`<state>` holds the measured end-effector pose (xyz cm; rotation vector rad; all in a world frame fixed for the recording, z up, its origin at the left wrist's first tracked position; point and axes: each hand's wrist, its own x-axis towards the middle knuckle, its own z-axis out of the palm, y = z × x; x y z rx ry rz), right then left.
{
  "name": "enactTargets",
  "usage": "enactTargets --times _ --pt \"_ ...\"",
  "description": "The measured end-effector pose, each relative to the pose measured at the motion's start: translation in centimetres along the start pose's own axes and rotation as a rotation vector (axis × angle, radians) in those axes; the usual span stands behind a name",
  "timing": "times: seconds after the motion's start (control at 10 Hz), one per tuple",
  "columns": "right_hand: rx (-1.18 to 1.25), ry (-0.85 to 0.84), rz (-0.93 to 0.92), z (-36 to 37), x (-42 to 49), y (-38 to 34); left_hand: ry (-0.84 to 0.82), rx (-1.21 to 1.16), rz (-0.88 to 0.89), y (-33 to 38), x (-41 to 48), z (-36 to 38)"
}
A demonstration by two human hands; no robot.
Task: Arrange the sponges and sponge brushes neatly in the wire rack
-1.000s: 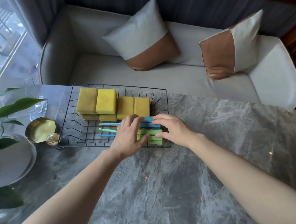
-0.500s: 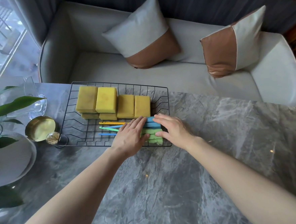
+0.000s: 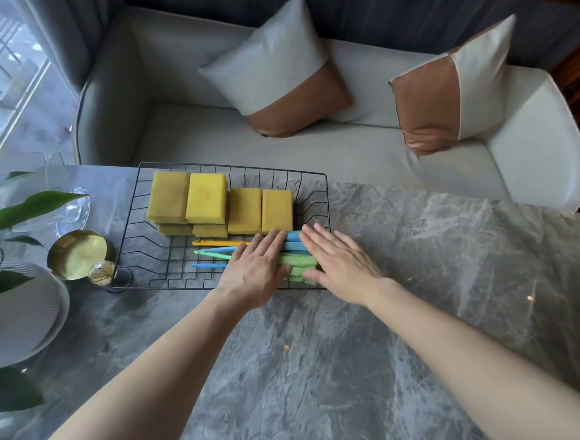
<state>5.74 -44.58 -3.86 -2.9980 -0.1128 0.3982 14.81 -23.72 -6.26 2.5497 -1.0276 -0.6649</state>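
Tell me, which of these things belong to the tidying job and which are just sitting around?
Part of the job:
- black wire rack
- yellow rectangular sponges
- blue and green sponge brushes with thin plastic handles
- left hand and right hand, flat on the brush heads

Just lying about:
- small gold metal bowl
- clear glass jug
- green leafy plant
- two grey-and-brown cushions

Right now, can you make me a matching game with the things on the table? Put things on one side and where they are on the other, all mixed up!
Things:
1. yellow sponges
2. gold bowl
3. sponge brushes
4. wire rack

Places:
A. beneath both hands
B. on the marble table
C. far side of the rack
D. left of the rack

Pairs: 1-C, 2-D, 3-A, 4-B
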Motion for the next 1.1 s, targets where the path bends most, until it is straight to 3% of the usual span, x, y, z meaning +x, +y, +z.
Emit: enactTargets --times 0.3,0.6,0.9,1.1 --pt "-0.02 0.003 0.051 0.8 0.1 -0.7 -0.066 0.038 0.007 -0.5 0.6 0.3" --pt "0.066 0.033 0.078 -0.7 -0.4 -1.7 -0.005 0.035 0.05 -0.4 -0.4 -0.3" --pt "0.098 0.08 0.15 -2.4 -1.2 -3.5 0.035 0.018 0.009 -0.1 -2.8 -2.3" --pt "0.094 0.161 0.239 -3.3 -2.0 -5.1 0.152 0.037 -0.076 -0.7 -4.8 -3.9"
